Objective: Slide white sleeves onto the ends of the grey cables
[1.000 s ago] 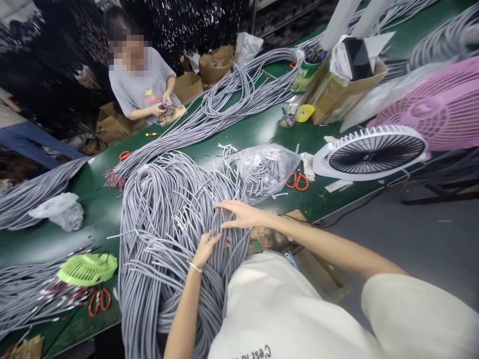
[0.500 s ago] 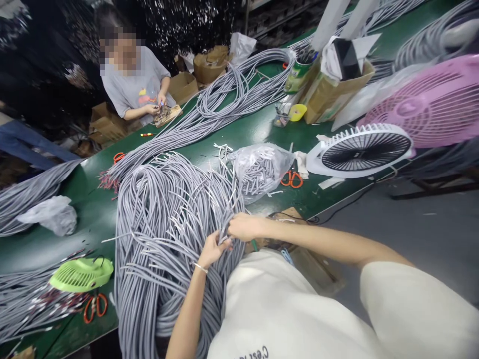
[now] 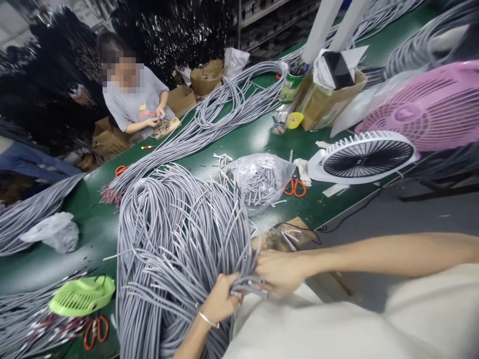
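Observation:
A large heap of grey cables (image 3: 179,239) with pale stripped ends lies across the near side of the table. Close to my body, my left hand (image 3: 223,299) is closed around a small bundle of grey cable ends (image 3: 247,285). My right hand (image 3: 279,271) grips the same bundle from the other side, its fingers blurred by motion. Just beyond the hands sits a clear plastic bag (image 3: 261,180) full of short grey tube pieces. A wooden board (image 3: 299,227) with white scraps on it is beside my right wrist.
Orange-handled scissors (image 3: 295,187) lie by the bag, others (image 3: 96,331) near a green fan (image 3: 83,295). A white fan (image 3: 366,157) and a pink fan (image 3: 426,109) stand at right. A person (image 3: 136,99) works across the green table (image 3: 258,137).
Both hands have drawn back from the heap toward my body and down to the right, with the bundle between them. The view has shifted slightly, and the wooden board shows more.

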`<control>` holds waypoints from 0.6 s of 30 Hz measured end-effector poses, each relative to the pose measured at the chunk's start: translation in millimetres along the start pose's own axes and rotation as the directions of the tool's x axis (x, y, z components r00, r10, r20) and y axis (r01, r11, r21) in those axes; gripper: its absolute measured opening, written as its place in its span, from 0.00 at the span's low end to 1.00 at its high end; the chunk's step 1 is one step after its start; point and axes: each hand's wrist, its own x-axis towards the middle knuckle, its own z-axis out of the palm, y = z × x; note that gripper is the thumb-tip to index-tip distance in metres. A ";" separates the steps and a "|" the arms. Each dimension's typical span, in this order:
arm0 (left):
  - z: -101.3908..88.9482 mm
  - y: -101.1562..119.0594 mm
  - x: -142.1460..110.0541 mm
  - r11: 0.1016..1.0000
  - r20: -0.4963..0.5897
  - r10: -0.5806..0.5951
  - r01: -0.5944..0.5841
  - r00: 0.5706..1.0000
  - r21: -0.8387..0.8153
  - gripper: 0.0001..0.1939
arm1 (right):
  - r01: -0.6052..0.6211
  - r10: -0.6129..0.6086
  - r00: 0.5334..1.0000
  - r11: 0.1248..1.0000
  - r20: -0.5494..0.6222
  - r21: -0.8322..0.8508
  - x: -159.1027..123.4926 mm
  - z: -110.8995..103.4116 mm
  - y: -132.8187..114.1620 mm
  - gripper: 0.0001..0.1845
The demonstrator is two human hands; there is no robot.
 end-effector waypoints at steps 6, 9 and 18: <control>5.0 5.1 -19.2 0.999 0.004 0.041 -0.041 0.999 -0.024 0.05 | 0.032 -0.015 0.996 0.977 0.082 -0.210 -16.6 -20.9 -26.4 0.10; 8.5 7.4 -21.2 0.994 -0.012 0.088 -0.089 0.996 -0.067 0.06 | 0.027 0.000 0.995 0.965 0.102 -0.262 -24.4 -28.1 -32.7 0.10; 15.3 6.9 -26.7 0.979 -0.094 0.152 -0.163 0.984 -0.125 0.05 | -0.002 0.003 1.000 0.979 0.006 -0.203 -46.8 -35.2 -33.6 0.09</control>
